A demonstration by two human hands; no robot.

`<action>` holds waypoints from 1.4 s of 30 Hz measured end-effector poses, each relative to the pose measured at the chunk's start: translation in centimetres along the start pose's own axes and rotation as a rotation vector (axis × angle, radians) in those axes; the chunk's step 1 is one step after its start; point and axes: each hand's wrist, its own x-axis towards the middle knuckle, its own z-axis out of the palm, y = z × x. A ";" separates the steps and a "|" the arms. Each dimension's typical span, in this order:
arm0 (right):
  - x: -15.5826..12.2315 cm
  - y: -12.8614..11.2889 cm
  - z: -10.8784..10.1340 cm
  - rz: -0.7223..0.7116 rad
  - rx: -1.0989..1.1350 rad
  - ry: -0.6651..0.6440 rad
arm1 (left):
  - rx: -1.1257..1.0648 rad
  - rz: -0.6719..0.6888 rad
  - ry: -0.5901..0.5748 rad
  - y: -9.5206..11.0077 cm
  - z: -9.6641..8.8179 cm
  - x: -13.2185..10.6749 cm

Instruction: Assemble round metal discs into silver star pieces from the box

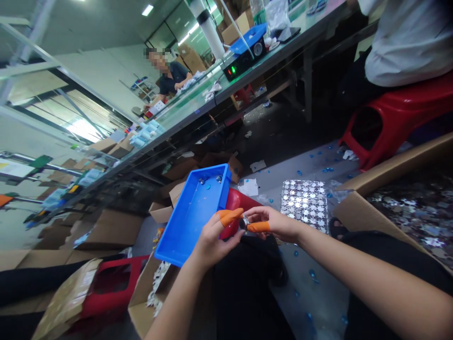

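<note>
Between my two hands is a small round part [244, 222], dark with a silvery rim; its exact kind is too small to make out. My left hand [212, 236] is closed on its near side with thumb and fingers. From the other side, my right hand [274, 223] pinches the same part. Orange finger covers sit on fingers of both hands. Just beyond my left hand lies a blue plastic tray [189, 205], tilted in view, with a few small metal parts [218, 179] and a blue piece [208, 187] at its far end.
A sheet of silvery cut-out pieces [305, 203] lies right of my hands. An open carton [354, 210] full of shiny flat pieces stands at the right. Red stools [406, 106], a long workbench [198, 101], two other people and blue scraps on the floor surround me.
</note>
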 end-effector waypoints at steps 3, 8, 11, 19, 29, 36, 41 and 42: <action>0.0 0.0 0.0 0.004 0.001 0.013 | 0.010 0.009 0.011 -0.2 0.1 -0.2; -0.1 -0.4 0.3 -0.026 -0.048 0.038 | 0.005 0.009 0.114 0.1 1.2 -0.3; -0.2 -0.7 0.5 -0.050 -0.079 0.057 | -0.024 -0.046 0.179 0.2 2.3 -0.6; -0.5 -1.4 0.8 -0.094 -0.125 0.139 | -0.254 -0.341 0.289 -0.2 4.4 -1.8; -0.6 -0.4 -0.1 -0.149 -0.161 0.203 | -0.219 -0.427 0.344 1.0 6.3 -1.8; -1.0 -0.2 -0.8 -0.159 -0.171 0.243 | -0.120 -0.352 0.343 1.5 6.6 -0.4; -2.1 -1.4 -1.6 -0.150 -0.135 0.268 | -0.120 -0.282 0.302 1.1 7.7 1.1; -2.4 -1.6 -1.8 -0.161 -0.146 0.287 | -0.151 -0.284 0.286 0.9 8.1 1.5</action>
